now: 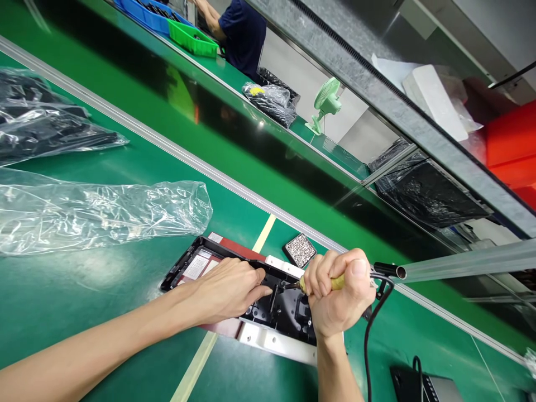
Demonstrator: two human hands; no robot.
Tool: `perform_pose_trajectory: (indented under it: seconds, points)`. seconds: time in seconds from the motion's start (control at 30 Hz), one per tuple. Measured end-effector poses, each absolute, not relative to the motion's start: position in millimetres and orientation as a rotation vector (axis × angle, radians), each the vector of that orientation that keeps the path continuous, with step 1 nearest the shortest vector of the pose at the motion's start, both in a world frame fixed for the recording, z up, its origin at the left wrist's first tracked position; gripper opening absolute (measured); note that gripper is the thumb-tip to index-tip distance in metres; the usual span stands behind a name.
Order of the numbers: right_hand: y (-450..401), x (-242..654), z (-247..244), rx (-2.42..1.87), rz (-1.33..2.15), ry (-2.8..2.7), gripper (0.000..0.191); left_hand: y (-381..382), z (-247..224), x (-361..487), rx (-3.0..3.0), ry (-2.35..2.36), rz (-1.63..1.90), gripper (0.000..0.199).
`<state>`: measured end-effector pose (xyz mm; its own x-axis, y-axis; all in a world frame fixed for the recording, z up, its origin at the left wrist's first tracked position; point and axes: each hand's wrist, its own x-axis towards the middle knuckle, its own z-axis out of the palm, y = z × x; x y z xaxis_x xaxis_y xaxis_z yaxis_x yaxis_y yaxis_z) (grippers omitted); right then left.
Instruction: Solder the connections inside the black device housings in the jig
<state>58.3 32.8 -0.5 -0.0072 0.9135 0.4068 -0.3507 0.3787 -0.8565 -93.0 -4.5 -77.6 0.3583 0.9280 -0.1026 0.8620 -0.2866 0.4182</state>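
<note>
A long black plastic casing (288, 315) lies open side up across a white fixture (278, 341) and a dark red board (228, 328). My left hand (234, 287) rests over the casing and grips it, its thumb and index finger pointing right inside it. My right hand (337, 287) is a fist around a yellow-handled tool (307, 283). The tool's thin dark shaft points left into the casing, close to my left fingertips; what its tip touches is too small to tell. Beyond the casing sits a small black box (300, 249) full of tiny metallic pieces.
A black cable (368, 346) hangs beside my right wrist, near a dark tube (390, 271). Clear plastic bags (104, 215) lie at left. A metal rail (138, 131) borders the green bench. Across it are a co-worker (245, 39), bins (192, 39) and a fan (326, 100).
</note>
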Motion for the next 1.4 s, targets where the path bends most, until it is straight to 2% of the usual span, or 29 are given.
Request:
perform_pose_trajectory:
  seconds: [0.37, 0.67, 1.17, 1.3, 1.4]
  points:
    - [29, 61, -4, -0.55, 1.147, -1.239, 0.033, -7, -74, -90, 2.237, 1.594, 0.217, 0.04]
    - [40, 89, 5, -0.38, 1.482, -1.491, 0.026, -6, -71, -89, 2.243, 1.604, 0.156, 0.041]
    - [40, 97, 20, -0.469, 1.181, -1.254, 0.037, -6, -73, -89, 2.241, 1.583, 0.136, 0.042]
    - [41, 95, 20, -0.51, 1.145, -1.246, 0.035, -7, -72, -89, 2.23, 1.578, 0.118, 0.042]
    - [40, 102, 30, -0.545, 0.948, -1.241, 0.029, -6, -70, -89, 2.219, 1.578, 0.116, 0.041]
